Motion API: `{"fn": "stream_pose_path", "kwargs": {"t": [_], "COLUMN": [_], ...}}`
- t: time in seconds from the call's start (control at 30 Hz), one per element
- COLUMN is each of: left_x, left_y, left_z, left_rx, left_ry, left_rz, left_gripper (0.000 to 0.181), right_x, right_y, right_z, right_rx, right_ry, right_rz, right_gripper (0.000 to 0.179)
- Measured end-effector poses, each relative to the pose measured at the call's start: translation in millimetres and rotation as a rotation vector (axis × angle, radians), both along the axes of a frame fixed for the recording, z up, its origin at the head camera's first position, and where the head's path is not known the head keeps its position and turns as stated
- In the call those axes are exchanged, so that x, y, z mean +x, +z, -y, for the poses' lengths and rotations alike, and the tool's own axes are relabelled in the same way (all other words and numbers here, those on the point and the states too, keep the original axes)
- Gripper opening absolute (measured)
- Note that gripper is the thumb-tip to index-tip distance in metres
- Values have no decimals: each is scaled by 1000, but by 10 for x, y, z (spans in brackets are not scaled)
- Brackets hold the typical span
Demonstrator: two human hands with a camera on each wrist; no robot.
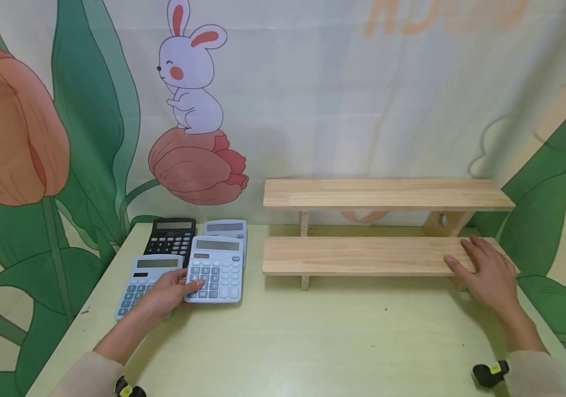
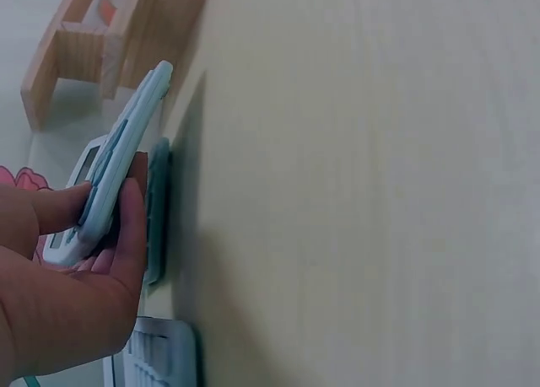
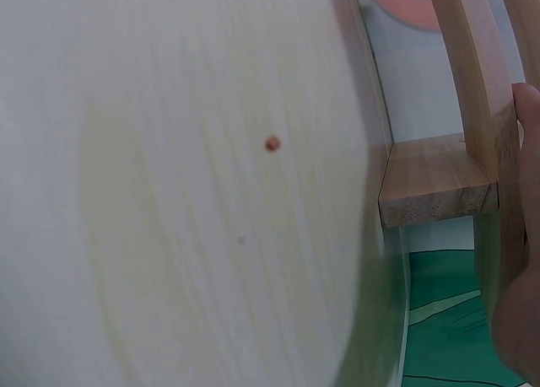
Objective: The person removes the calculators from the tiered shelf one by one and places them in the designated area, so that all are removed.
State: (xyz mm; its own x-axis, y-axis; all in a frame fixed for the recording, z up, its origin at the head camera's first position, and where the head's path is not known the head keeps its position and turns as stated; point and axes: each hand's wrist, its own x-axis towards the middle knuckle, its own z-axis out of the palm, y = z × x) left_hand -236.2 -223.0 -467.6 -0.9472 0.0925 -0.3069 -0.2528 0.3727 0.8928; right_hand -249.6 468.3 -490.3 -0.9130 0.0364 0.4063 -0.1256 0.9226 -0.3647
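Note:
My left hand (image 1: pixel 164 295) grips a light blue calculator (image 1: pixel 223 273) at its lower left corner, thumb across the keys and fingers behind it. Seen from the left wrist, the held calculator (image 2: pixel 126 142) is tilted and raised off the table. Behind and beside it are a black calculator (image 1: pixel 171 234), another light blue one (image 1: pixel 225 227) that it partly covers, and a third light blue one (image 1: pixel 141 278) under my left forearm. My right hand (image 1: pixel 489 273) rests with spread fingers on the right end of the lower board (image 1: pixel 362 256) of a two-tier wooden shelf.
The shelf's upper board (image 1: pixel 382 194) stands farther back and higher, near a printed cloth backdrop (image 1: pixel 322 110). The pale table (image 1: pixel 322 336) spreads out in front. A small reddish speck (image 3: pixel 272 143) lies on the tabletop in the right wrist view.

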Motion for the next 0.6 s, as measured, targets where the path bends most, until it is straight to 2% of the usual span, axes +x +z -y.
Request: {"fn": "stream_pose_path", "kwargs": {"t": [0.13,0.3,0.6], "left_x": [53,66,122], "left_y": [-85,-182,-158], "left_z": [-9,-5,-5], "left_rx": [-10,-49,-116], "left_ry": [-15,-16,-14], "left_rz": [11,21,20], "left_gripper": [54,56,55], "right_x": [3,3,15], "right_y": [1,9,11], "right_z": [5,2,12], "right_rx": [-2,-6,-2], "right_ry": [0,2,4], "right_rz": [0,2,3], "right_gripper": [76,75,75]}}
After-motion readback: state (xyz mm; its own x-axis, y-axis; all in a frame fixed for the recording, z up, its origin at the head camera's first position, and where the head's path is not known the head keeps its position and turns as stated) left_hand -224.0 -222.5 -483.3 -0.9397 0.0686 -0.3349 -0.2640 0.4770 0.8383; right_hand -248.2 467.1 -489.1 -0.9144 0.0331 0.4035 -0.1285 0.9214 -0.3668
